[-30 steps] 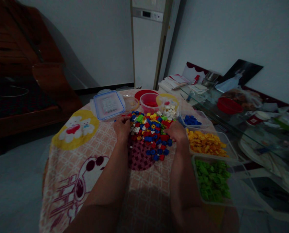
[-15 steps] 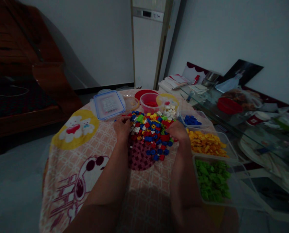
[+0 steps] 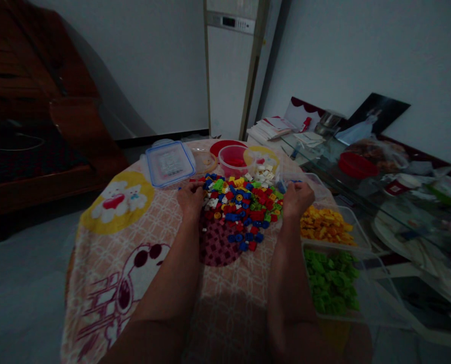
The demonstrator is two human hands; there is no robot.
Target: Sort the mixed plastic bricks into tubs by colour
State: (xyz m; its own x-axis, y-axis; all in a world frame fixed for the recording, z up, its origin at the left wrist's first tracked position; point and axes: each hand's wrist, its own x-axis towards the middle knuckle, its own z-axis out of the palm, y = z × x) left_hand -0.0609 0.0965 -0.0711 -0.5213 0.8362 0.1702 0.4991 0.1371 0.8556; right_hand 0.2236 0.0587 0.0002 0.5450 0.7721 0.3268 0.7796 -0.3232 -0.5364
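- One change: right hand (image 3: 299,198) has been moved from brick pile (image 3: 244,202) to blue-brick box (image 3: 321,185)
- Left hand (image 3: 190,199) kept at pile's left
- Fingers curled; any hold cannot be told

The left hand (image 3: 190,199) and right hand (image 3: 298,198) are both bare, with rounded knuckles; dim light leaves the nails too small to tell. Just behind each hand the wrist is slim and uncovered. Farther back from the hands, the left forearm (image 3: 167,283) and right forearm (image 3: 286,278), also bare, broaden smoothly toward soft creases near the elbows.
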